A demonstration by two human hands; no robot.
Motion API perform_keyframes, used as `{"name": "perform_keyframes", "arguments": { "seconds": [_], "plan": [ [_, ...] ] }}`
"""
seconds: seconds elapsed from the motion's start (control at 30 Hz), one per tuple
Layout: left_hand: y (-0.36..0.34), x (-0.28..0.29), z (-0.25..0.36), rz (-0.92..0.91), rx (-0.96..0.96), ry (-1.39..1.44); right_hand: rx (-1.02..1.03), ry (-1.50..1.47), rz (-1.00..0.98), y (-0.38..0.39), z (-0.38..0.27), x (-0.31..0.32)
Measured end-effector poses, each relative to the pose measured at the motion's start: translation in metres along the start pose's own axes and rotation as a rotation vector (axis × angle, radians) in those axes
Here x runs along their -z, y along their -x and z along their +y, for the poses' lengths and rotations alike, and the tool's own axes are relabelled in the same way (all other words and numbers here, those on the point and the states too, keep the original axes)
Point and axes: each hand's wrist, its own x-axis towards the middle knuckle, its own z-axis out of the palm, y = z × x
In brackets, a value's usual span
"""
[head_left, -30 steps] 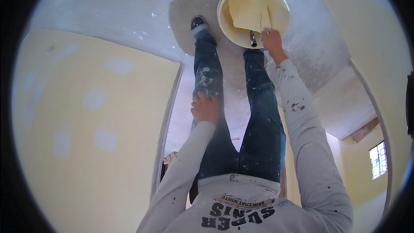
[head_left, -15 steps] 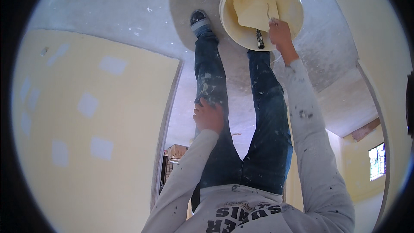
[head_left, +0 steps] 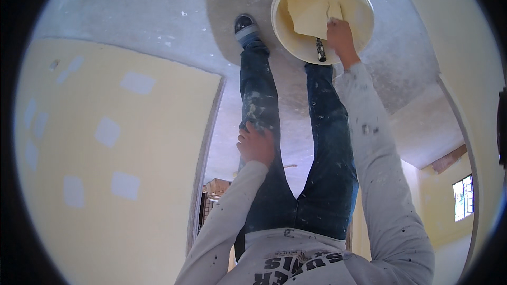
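My right hand (head_left: 341, 37) reaches into a large white bucket (head_left: 273, 18) standing on the floor. Its fingers are closed at a thin bent wire (head_left: 328, 10), which looks like part of a tool; the rest is hidden by the hand. Beside the wire lies a pale yellow, straight-edged surface (head_left: 309, 13), and I cannot tell whether it is paint or a flat sheet. A dark, paint-speckled handle (head_left: 320, 50) leans inside the near rim. My left hand (head_left: 256, 143) rests on my left leg near the knee, fingers slightly apart, holding nothing.
The grey floor (head_left: 142, 10) carries white paint specks. To the left stands a yellow wall (head_left: 74, 126) with pale square patches. Cardboard boxes (head_left: 216, 187) show through the opening behind my legs. A barred window (head_left: 463, 198) lies at the right.
My right hand has shifted slightly left inside the bucket, with the wire staying by its fingers. My left hand stays on my leg. The whole view has moved a little.
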Motion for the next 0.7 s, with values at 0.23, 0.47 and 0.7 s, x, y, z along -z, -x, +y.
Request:
{"name": "perform_keyframes", "arguments": {
  "seconds": [0.23, 0.47, 0.7],
  "plan": [
    [0.004, 0.01, 0.007, -0.014, 0.024, 0.033, -0.108, -0.165, -0.034, 0.044, -0.001, 0.011],
    [0.002, 0.011, -0.001, 0.005, -0.012, 0.04, -0.058, -0.086, -0.11, 0.016, 0.012, 0.005],
    [0.004, 0.005, -0.005, -0.035, 0.022, 0.07, -0.241, -0.19, -0.08, 0.077, -0.013, 0.027]
  ]
}}
